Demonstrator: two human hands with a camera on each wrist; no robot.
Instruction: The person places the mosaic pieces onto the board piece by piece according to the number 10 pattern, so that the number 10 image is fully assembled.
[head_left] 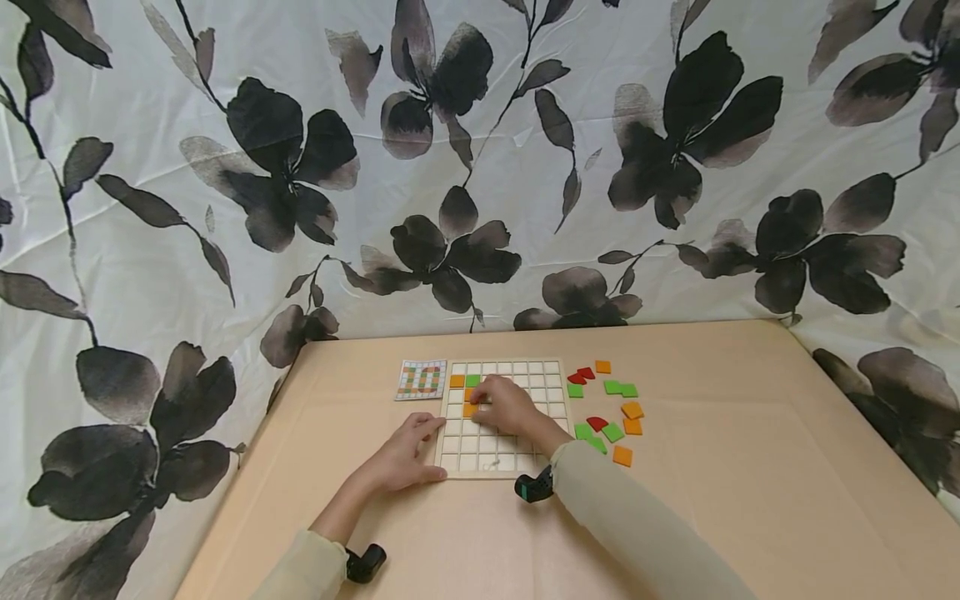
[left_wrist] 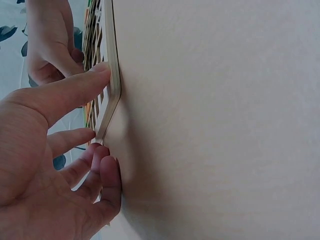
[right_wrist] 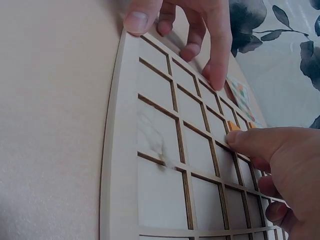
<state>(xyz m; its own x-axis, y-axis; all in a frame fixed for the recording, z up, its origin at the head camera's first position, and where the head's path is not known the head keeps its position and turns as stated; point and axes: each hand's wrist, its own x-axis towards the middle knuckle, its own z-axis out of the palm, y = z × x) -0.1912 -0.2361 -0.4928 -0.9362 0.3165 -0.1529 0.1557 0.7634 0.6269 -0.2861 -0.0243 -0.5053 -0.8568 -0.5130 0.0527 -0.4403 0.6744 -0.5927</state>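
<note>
A wooden grid board [head_left: 501, 463] lies on the table, with an orange tile and a green tile [head_left: 472, 381] in its upper left squares. My left hand [head_left: 405, 454] steadies the board's near left corner, thumb at the near edge and index finger against the left side; its other fingers bend loosely in the left wrist view. Over the board's left part, my right hand [head_left: 510, 406] has its fingers curled and pinches a square orange tile [right_wrist: 233, 127] low over a square. Another orange tile [head_left: 468, 394] shows just beyond it, partly covered by the fingers.
A small pattern card [head_left: 421, 380] with coloured squares lies left of the board. Several loose orange tiles [head_left: 622, 456], green tiles [head_left: 612, 432] and red pieces [head_left: 597, 423] are scattered to its right. A floral cloth [head_left: 450, 192] hangs behind the table [head_left: 720, 500].
</note>
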